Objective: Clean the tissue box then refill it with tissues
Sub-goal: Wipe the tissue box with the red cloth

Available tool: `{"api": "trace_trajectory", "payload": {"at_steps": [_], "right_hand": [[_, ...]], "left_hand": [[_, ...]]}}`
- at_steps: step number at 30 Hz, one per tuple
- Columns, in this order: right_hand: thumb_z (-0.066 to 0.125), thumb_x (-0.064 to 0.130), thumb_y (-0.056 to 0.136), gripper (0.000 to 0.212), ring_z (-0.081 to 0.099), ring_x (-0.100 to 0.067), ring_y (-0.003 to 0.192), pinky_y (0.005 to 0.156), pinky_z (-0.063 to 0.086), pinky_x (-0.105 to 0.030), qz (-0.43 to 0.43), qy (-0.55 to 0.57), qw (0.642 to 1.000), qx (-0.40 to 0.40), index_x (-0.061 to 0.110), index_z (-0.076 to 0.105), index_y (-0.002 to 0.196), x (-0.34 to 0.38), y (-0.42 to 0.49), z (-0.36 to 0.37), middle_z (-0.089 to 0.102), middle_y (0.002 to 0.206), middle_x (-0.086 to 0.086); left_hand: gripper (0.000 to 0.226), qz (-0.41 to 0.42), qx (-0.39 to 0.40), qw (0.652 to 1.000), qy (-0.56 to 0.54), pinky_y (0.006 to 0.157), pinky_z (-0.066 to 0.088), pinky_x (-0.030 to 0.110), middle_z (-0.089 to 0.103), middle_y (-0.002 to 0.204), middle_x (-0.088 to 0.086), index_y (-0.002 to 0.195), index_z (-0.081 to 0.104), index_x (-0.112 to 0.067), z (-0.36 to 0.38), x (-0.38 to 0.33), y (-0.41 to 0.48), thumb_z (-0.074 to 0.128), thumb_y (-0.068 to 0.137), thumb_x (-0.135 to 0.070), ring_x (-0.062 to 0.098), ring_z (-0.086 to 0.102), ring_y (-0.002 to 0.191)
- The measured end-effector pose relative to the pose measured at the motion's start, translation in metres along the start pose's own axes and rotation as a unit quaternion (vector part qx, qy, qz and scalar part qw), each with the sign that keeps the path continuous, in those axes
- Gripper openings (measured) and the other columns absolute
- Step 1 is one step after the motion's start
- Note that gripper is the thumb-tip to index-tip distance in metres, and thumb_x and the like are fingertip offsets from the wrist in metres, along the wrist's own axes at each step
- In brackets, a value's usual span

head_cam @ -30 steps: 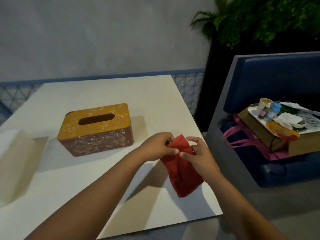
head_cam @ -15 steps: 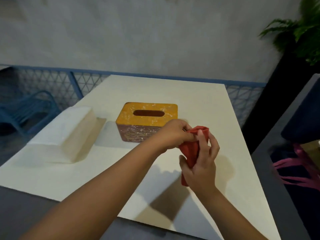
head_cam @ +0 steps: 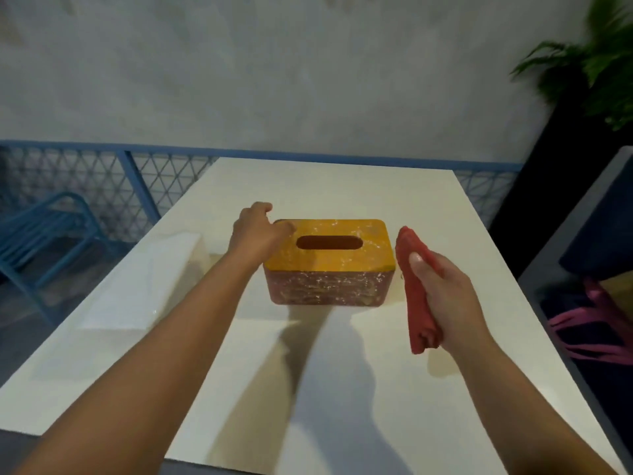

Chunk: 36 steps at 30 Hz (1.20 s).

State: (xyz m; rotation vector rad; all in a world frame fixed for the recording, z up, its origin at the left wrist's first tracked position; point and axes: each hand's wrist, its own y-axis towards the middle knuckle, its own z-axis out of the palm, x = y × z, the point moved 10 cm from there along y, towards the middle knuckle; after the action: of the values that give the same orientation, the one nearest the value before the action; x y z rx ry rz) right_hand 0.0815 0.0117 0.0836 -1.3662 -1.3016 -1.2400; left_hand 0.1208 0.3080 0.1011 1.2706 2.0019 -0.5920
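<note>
A tissue box [head_cam: 329, 265] with a yellow lid, an oval slot and dusty red-brown sides stands in the middle of the white table [head_cam: 428, 207]. My left hand [head_cam: 258, 231] lies at the box's left end, thumb over the lid's edge, fingers round the far side and partly hidden. Just right of the box, my right hand [head_cam: 442, 289] grips a folded red cloth [head_cam: 416, 289] that stands upright, apart from the box. A pack of white tissues [head_cam: 144, 282] lies on the table to the left.
A blue mesh fence [head_cam: 102, 173] and a blue chair [head_cam: 41, 241] are beyond the table's left side. A dark blue seat [head_cam: 599, 234] with pink straps stands at the right, a potted plant [head_cam: 596, 63] behind it.
My left hand let go of the cloth and moved to the box's left end. My right hand keeps the cloth, now folded and held beside the box. The view shifted left.
</note>
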Motion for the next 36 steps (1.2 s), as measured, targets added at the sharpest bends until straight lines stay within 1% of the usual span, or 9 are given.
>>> {"api": "trace_trajectory", "payload": {"at_steps": [2, 4, 8, 12, 17, 23, 28, 31, 36], "right_hand": [[0.049, 0.041, 0.093, 0.027, 0.060, -0.003, 0.066, 0.058, 0.044, -0.014, -0.049, -0.095, 0.994, -0.009, 0.025, 0.069, 0.099, 0.013, 0.016, 0.007, 0.063, 0.083, -0.005], [0.044, 0.054, 0.090, 0.046, 0.059, -0.013, 0.098, 0.078, 0.047, -0.023, -0.083, -0.240, 0.967, -0.023, 0.027, 0.060, 0.124, 0.020, 0.032, 0.018, 0.053, 0.120, -0.006], [0.039, 0.050, 0.095, 0.048, 0.045, -0.025, 0.126, 0.097, 0.044, -0.039, -0.096, -0.445, 0.889, -0.054, 0.028, 0.045, 0.138, 0.043, 0.045, 0.047, 0.028, 0.146, -0.003], [0.033, 0.054, 0.095, 0.049, 0.040, -0.029, 0.125, 0.094, 0.045, -0.043, -0.076, -0.538, 0.840, -0.005, 0.030, 0.049, 0.134, 0.029, 0.052, 0.074, 0.029, 0.144, -0.006], [0.034, 0.048, 0.097, 0.042, 0.038, -0.027, 0.118, 0.084, 0.046, -0.038, -0.082, -0.599, 0.797, -0.008, 0.036, 0.046, 0.135, 0.014, 0.041, 0.078, 0.034, 0.139, 0.000], [0.032, 0.041, 0.100, 0.039, 0.041, -0.026, 0.116, 0.084, 0.045, -0.037, -0.044, -0.626, 0.779, -0.008, 0.031, 0.047, 0.135, 0.015, 0.049, 0.074, 0.042, 0.128, -0.001], [0.034, 0.037, 0.100, 0.038, 0.042, -0.025, 0.117, 0.086, 0.045, -0.034, -0.089, -0.629, 0.772, 0.032, 0.030, 0.046, 0.136, 0.020, 0.036, 0.094, 0.041, 0.128, 0.000], [0.035, 0.034, 0.100, 0.038, 0.042, -0.023, 0.117, 0.089, 0.042, -0.029, -0.139, -0.650, 0.743, 0.074, 0.030, 0.043, 0.137, 0.022, 0.020, 0.099, 0.041, 0.131, 0.001], [0.035, 0.035, 0.100, 0.038, 0.043, -0.024, 0.118, 0.087, 0.042, -0.031, -0.069, -0.664, 0.742, 0.052, 0.030, 0.044, 0.137, 0.015, 0.037, 0.057, 0.043, 0.129, 0.000]], "left_hand": [[0.072, -0.030, 0.039, 0.999, -0.001, 0.100, 0.043, 0.044, 0.033, 0.148, 0.010, 0.142, 0.030, -0.014, 0.011, 0.018, 0.018, 0.065, 0.084, -0.038, 0.031, 0.040, 0.131], [0.078, -0.038, 0.077, 0.996, -0.011, 0.103, 0.041, 0.046, 0.031, 0.149, 0.012, 0.144, 0.026, -0.009, 0.022, 0.026, 0.030, 0.066, 0.083, -0.039, 0.033, 0.038, 0.132], [0.079, -0.014, 0.118, 0.992, -0.031, 0.099, 0.044, 0.045, 0.041, 0.141, 0.014, 0.139, 0.032, -0.005, 0.041, 0.025, 0.039, 0.071, 0.078, -0.038, 0.033, 0.047, 0.123], [0.075, 0.022, 0.105, 0.994, -0.020, 0.097, 0.044, 0.041, 0.046, 0.135, 0.013, 0.134, 0.038, -0.006, 0.046, 0.025, 0.045, 0.075, 0.074, -0.033, 0.032, 0.049, 0.120], [0.070, 0.031, 0.087, 0.995, -0.032, 0.089, 0.046, 0.038, 0.052, 0.128, 0.010, 0.128, 0.044, -0.008, 0.046, 0.031, 0.050, 0.076, 0.072, -0.035, 0.030, 0.053, 0.114], [0.063, 0.028, 0.076, 0.997, -0.016, 0.074, 0.043, 0.031, 0.058, 0.118, 0.006, 0.120, 0.050, -0.010, 0.044, 0.031, 0.051, 0.076, 0.070, -0.036, 0.027, 0.058, 0.104], [0.059, 0.027, 0.055, 0.998, -0.035, 0.075, 0.043, 0.032, 0.059, 0.118, 0.007, 0.121, 0.051, -0.010, 0.040, 0.030, 0.046, 0.075, 0.073, -0.034, 0.027, 0.057, 0.103], [0.060, 0.022, 0.053, 0.997, -0.048, 0.080, 0.046, 0.036, 0.059, 0.118, 0.007, 0.121, 0.052, -0.011, 0.039, 0.031, 0.046, 0.076, 0.072, -0.033, 0.027, 0.057, 0.103], [0.071, 0.024, 0.052, 0.997, -0.049, 0.085, 0.042, 0.034, 0.054, 0.129, 0.009, 0.132, 0.045, -0.009, 0.038, 0.031, 0.046, 0.076, 0.073, -0.030, 0.029, 0.054, 0.114]]}}
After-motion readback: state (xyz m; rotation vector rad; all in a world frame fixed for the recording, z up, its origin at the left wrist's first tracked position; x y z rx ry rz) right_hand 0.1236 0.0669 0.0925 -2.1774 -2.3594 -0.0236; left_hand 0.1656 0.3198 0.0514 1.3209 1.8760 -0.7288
